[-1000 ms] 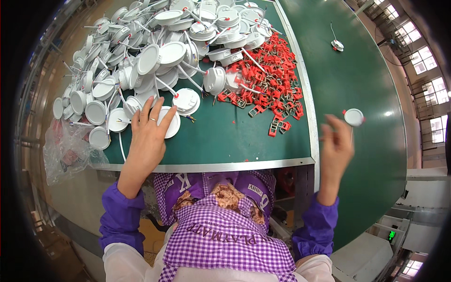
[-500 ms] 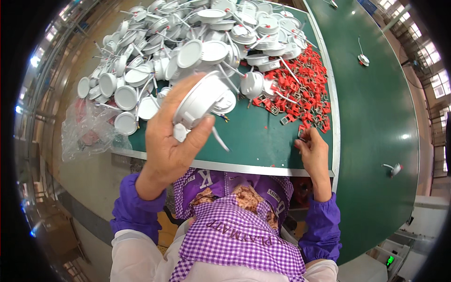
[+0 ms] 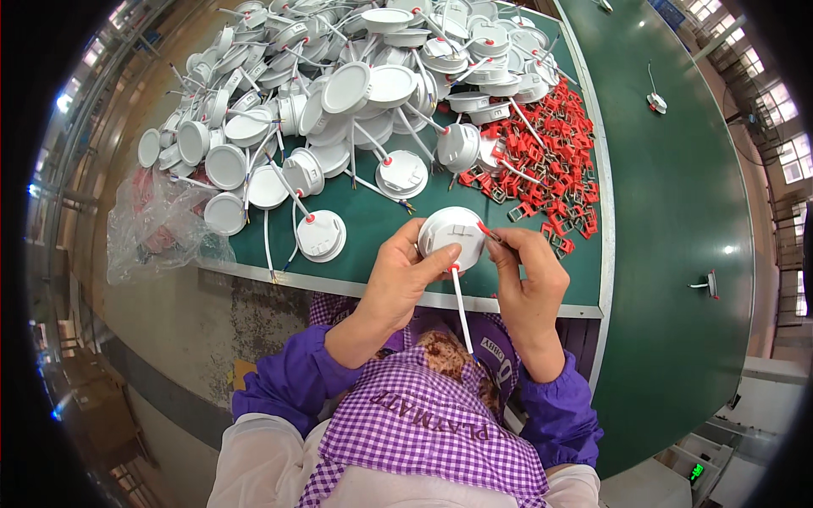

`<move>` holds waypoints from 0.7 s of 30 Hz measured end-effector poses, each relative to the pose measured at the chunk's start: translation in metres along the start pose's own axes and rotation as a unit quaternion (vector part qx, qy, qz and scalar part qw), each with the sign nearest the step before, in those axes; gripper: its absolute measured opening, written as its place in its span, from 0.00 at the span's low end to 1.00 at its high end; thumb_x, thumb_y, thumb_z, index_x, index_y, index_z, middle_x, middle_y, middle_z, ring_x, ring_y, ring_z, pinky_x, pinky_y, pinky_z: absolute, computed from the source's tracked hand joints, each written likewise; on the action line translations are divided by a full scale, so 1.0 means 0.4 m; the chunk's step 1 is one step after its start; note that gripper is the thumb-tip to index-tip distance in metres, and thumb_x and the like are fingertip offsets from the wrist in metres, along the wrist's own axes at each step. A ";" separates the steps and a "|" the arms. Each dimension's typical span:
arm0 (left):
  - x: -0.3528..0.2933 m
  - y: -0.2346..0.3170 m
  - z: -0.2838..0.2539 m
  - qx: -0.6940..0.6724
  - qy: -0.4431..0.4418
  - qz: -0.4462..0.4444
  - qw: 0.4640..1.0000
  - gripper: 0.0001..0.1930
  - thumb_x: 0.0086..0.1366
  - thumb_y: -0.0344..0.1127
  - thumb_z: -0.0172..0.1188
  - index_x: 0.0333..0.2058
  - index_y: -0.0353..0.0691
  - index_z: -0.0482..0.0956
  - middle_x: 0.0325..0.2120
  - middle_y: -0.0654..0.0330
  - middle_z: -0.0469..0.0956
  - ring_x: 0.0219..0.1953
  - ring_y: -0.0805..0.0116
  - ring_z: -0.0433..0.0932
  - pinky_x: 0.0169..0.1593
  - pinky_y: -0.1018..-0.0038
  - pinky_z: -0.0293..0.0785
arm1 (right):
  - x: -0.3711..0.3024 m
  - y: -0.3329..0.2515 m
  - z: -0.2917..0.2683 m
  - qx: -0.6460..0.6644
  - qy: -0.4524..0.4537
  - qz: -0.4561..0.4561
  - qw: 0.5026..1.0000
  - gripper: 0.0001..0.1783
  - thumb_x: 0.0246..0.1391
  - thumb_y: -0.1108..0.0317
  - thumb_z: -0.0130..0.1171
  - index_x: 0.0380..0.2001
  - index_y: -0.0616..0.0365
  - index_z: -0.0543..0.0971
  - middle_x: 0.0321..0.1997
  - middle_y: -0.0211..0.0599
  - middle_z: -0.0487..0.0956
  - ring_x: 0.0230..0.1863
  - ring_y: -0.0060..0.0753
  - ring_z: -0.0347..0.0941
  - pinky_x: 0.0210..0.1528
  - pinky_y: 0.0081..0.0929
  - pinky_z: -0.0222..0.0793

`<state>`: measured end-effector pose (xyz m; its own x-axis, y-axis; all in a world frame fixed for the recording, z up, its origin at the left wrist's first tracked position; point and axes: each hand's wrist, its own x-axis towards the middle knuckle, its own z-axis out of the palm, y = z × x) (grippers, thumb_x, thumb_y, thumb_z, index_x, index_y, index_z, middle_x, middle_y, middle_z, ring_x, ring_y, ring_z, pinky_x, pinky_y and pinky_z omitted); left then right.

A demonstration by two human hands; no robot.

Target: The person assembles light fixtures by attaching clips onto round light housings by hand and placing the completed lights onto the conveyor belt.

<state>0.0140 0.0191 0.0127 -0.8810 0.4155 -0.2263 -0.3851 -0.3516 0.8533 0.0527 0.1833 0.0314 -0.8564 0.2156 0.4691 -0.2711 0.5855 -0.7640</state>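
Low over the front of the green table, my left hand [image 3: 391,284] grips a round white downlight [image 3: 445,240] by its edge, the thumb pressed on its back. The lamp's back faces up, and its white cable [image 3: 461,309] hangs toward me from a red grommet. My right hand [image 3: 533,284] pinches a small red clip [image 3: 486,230] against the lamp's right side; my fingers hide part of the clip. Whether the clip is seated cannot be made out.
A large heap of white downlights [image 3: 391,85] covers the back and left of the table. Red clips with metal springs [image 3: 555,157] are piled at the right. A clear plastic bag [image 3: 157,233] hangs over the left edge. Beyond the metal rim [image 3: 600,169], a green belt [image 3: 669,220] carries a few lamps.
My left hand has brought the downlight right and turned its back upward. My right hand has come left from the clip pile to the lamp's side, holding a red clip.
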 end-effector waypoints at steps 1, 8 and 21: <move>-0.001 0.007 0.005 -0.032 0.016 -0.015 0.999 0.16 0.66 0.28 0.60 0.51 0.34 0.70 0.45 0.57 0.79 0.46 0.69 0.79 0.47 0.68 0.81 | -0.006 -0.007 -0.006 -0.017 -0.012 0.024 0.999 0.08 0.52 0.80 0.62 0.37 0.63 0.79 0.34 0.43 0.79 0.31 0.39 0.78 0.32 0.27 0.72; 0.001 -0.022 0.011 -0.074 0.047 0.045 0.995 0.16 0.64 0.28 0.64 0.49 0.33 0.72 0.43 0.59 0.79 0.44 0.74 0.78 0.51 0.77 0.74 | -0.042 -0.017 0.005 0.046 -0.034 0.113 0.992 0.08 0.55 0.78 0.62 0.39 0.64 0.79 0.32 0.42 0.80 0.31 0.33 0.80 0.33 0.25 0.73; -0.001 -0.015 0.002 0.034 0.006 0.080 0.996 0.16 0.62 0.26 0.66 0.47 0.34 0.74 0.41 0.61 0.80 0.43 0.77 0.77 0.48 0.78 0.74 | -0.038 -0.016 0.018 0.106 -0.003 0.174 0.979 0.05 0.54 0.79 0.63 0.35 0.66 0.80 0.27 0.40 0.82 0.31 0.26 0.82 0.34 0.20 0.75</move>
<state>0.0168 0.0216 0.0082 -0.9329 0.3489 -0.0893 -0.2200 -0.3557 0.9083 0.0641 0.1707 0.0259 -0.9151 0.3692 0.1620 -0.0468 0.3019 -0.9522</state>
